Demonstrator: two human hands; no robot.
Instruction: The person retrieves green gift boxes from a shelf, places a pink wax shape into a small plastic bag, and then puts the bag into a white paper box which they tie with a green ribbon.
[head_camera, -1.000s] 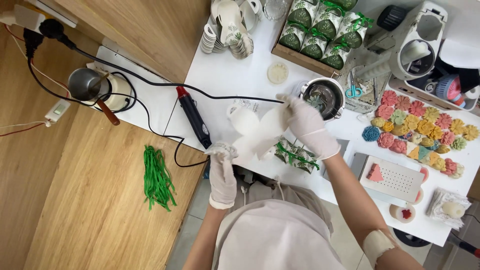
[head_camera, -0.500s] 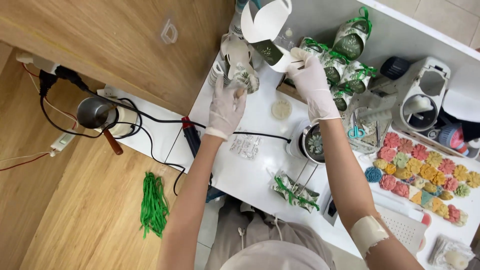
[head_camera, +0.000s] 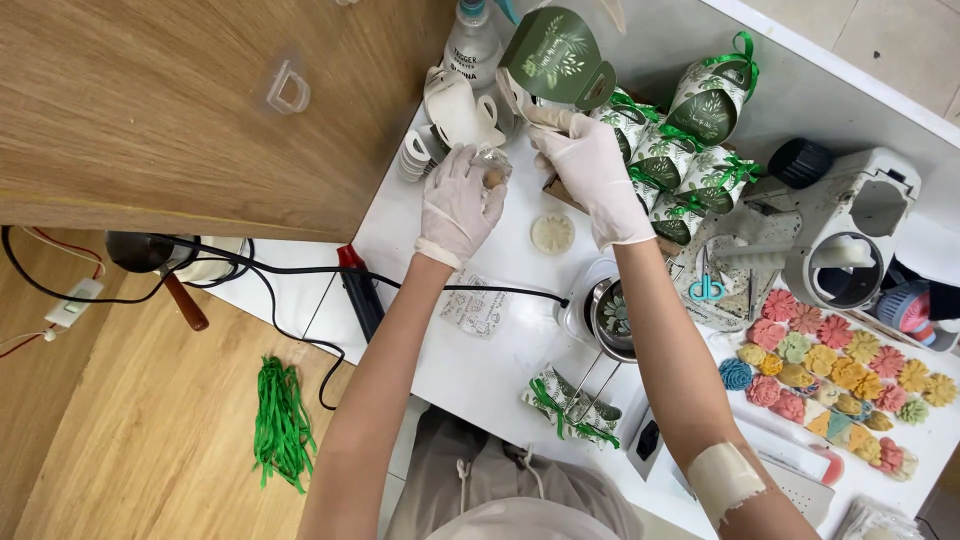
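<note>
Both hands wear white gloves and reach to the far side of the white table. My left hand pinches a small clear-wrapped piece beside a stack of unfolded white box blanks. My right hand holds up an open green leaf-print gift box by its lower edge. The wrapped piece is just left of the box's bottom.
Finished green boxes with ribbon bows stand at the back. Coloured flower-shaped soaps lie at right. A small metal pot on a warmer, scissors, a glue gun, green ribbon strips and a clear bottle are nearby.
Both hands rose from the table's near edge to the back. The right hand picked up the green box; the left moved next to it with the wrapped piece.
</note>
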